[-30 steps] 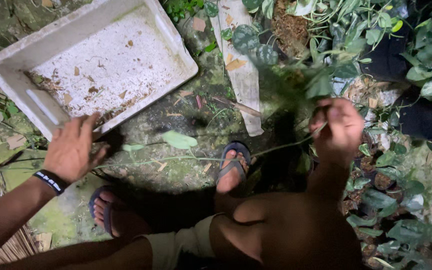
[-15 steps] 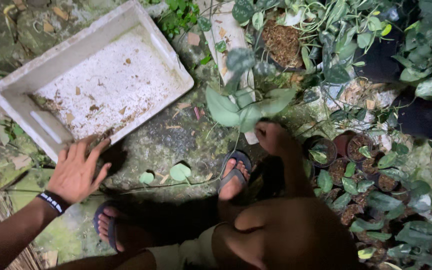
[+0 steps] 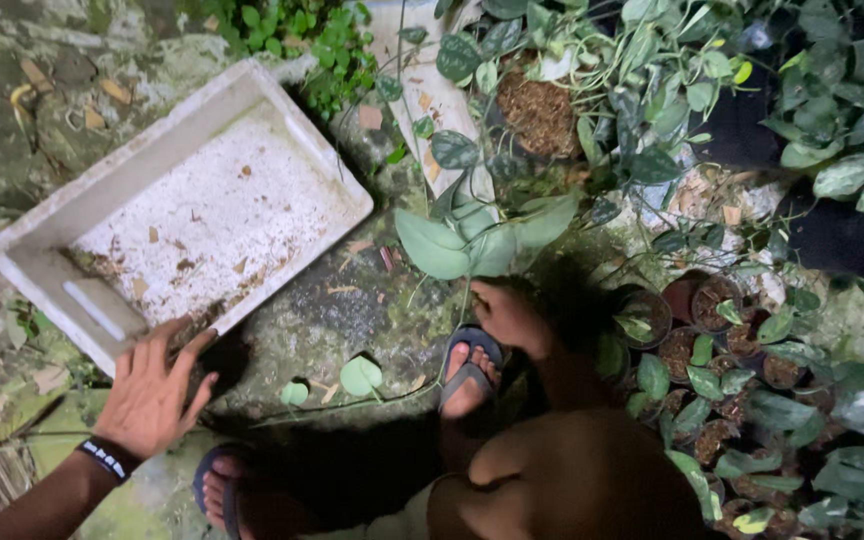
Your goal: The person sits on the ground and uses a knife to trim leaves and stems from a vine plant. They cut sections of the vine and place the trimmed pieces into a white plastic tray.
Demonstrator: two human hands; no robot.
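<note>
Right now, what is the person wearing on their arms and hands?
Both arms are bare, with no sleeves and no gloves. The left hand has a dark wristband with small pale markings around the wrist. The right hand wears nothing; no ring or watch shows on it.

Right hand (image 3: 510, 315) perhaps gripping leafy cutting (image 3: 472, 240)

Open ground between white box (image 3: 187, 215) and leafy cutting (image 3: 477, 240), only scattered leaves there. Small pots (image 3: 712, 340) crowd the right side; dense plants (image 3: 652, 80) block the top right. Box wall blocks left.
</note>
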